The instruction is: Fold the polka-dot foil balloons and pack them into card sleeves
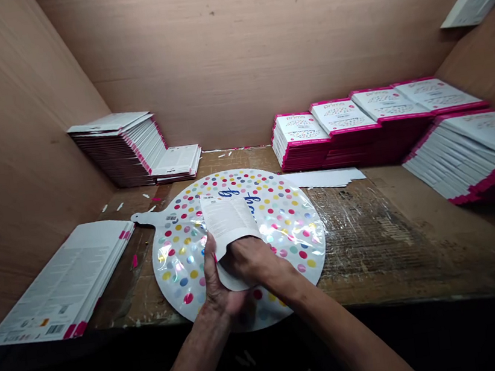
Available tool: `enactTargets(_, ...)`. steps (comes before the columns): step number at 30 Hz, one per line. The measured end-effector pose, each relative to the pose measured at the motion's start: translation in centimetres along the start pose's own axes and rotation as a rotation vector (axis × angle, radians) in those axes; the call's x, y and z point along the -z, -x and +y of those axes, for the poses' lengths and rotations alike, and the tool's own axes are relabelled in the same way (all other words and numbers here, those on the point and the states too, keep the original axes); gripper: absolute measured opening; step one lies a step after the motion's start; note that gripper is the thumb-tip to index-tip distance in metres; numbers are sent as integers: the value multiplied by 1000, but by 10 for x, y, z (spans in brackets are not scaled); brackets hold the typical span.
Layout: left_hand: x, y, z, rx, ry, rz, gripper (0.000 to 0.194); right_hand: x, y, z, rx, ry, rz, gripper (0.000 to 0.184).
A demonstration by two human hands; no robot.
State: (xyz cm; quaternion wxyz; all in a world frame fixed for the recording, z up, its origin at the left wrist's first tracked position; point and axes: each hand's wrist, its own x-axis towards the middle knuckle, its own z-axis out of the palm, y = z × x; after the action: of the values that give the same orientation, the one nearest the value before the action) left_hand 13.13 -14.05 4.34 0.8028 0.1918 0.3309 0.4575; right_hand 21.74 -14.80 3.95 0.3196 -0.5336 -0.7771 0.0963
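My left hand grips a white printed paper envelope from the left and below, thumb along its edge. The envelope's mouth faces me and is spread apart. The fingers of my right hand reach into that mouth, so their tips are hidden, and I cannot tell whether they hold anything. Beneath both hands lies a flat, round foil balloon with coloured dots and blue lettering, partly covered by the envelope. Its narrow tail points left.
Flat white envelopes lie at the left, with a tall stack behind them. Pink-edged packs line the back right, and more stand at the right. A white strip lies behind the balloon. Wooden walls enclose the cardboard-covered bench.
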Motion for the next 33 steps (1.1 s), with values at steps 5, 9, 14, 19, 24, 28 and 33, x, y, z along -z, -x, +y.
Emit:
enactTargets(5,30,10,38,91,-380,27,71,26,44,-17,385,138,71,39)
enactTargets(9,44,17,63,124,-1384,329,57,40,91,-3,374,17,219,21)
enactTargets(14,24,-17,47,-647,-1913,255,36,52,97,28,250,38,331,12)
enactTargets(19,18,-44,4,-744,-2036,-415,40,57,77,60,201,262,206,11)
enactTargets(24,27,-38,-6,-655,-1924,-502,43,55,76,75,294,347,-89,13)
enactTargets(28,30,-37,-1,-636,-1865,-504,46,50,74,74,368,421,-159,16)
enactTargets(33,31,-40,3,-632,-1885,-535,49,34,57,72,363,519,-253,18)
